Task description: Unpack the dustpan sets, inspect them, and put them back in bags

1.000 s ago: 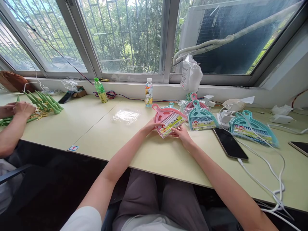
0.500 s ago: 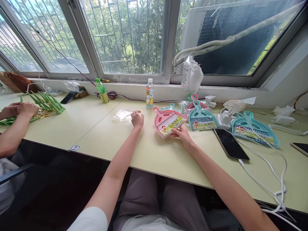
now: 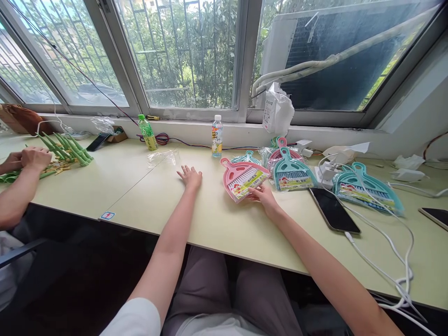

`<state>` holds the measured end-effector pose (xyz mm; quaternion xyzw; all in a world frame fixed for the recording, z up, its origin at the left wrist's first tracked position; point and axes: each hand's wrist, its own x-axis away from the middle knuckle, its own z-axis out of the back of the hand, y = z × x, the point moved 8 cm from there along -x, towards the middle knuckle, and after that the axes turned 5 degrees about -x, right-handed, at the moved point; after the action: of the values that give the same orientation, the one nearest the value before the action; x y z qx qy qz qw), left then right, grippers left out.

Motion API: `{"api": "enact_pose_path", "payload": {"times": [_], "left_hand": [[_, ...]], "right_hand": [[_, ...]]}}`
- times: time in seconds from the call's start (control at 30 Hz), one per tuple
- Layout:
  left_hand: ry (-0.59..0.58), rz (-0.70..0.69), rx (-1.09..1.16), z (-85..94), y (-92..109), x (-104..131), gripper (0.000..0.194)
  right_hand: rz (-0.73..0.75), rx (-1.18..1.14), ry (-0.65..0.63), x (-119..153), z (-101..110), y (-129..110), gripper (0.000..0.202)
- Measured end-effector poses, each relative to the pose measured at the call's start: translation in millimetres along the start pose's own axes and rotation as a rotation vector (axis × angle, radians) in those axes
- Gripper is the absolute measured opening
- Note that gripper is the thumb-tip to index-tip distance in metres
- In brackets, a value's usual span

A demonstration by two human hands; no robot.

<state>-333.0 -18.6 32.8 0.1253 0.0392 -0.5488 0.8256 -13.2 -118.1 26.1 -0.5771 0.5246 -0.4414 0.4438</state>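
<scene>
My right hand [image 3: 263,198] grips the lower right corner of a pink dustpan and brush set [image 3: 241,181], its yellow-and-white label facing up. The pan tilts, with its handle toward the upper left. My left hand [image 3: 191,177] has its fingers spread over the table [image 3: 154,200] and holds nothing. Just beyond its fingertips lies a clear plastic bag [image 3: 163,159]. A teal dustpan set [image 3: 293,173] in clear wrap sits right of the pink one, in front of further pink and teal sets. Another wrapped teal set [image 3: 367,189] rests farther right.
A clear-labelled drink bottle [image 3: 217,136] and a green-capped bottle [image 3: 147,133] stand near the window. A phone [image 3: 334,210] with a white cable [image 3: 381,256] lies at the right. At the left, another person's hands [image 3: 28,160] work beside green plastic stalks [image 3: 70,148].
My left hand has moved left, its fingers spreading. The clear bag has shifted left and away from it. My right hand keeps holding the pink set almost in place.
</scene>
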Motion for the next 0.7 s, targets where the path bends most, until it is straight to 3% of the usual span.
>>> {"api": "enact_pose_path", "payload": {"times": [0.1,0.2,0.3,0.4,0.7], "left_hand": [[0.096,0.019,-0.009,9.9,-17,-9,0.060],[0.188,0.160,-0.013,18.3,-49,-21,0.063],[0.040,0.183,0.013,4.4,-68,-34,0.060],[-0.049,0.138,0.009,-5.5,-70,-40,0.057],[-0.043,0.059,-0.001,-9.5,-59,-39,0.056]], "right_hand": [[-0.001,0.000,0.004,-1,1,1,0.031],[-0.001,-0.010,-0.021,-1,0,2,0.032],[0.003,-0.015,-0.035,-2,0,3,0.035],[0.002,-0.009,-0.035,-1,-1,4,0.034],[0.000,-0.002,-0.030,-2,0,6,0.037]]}}
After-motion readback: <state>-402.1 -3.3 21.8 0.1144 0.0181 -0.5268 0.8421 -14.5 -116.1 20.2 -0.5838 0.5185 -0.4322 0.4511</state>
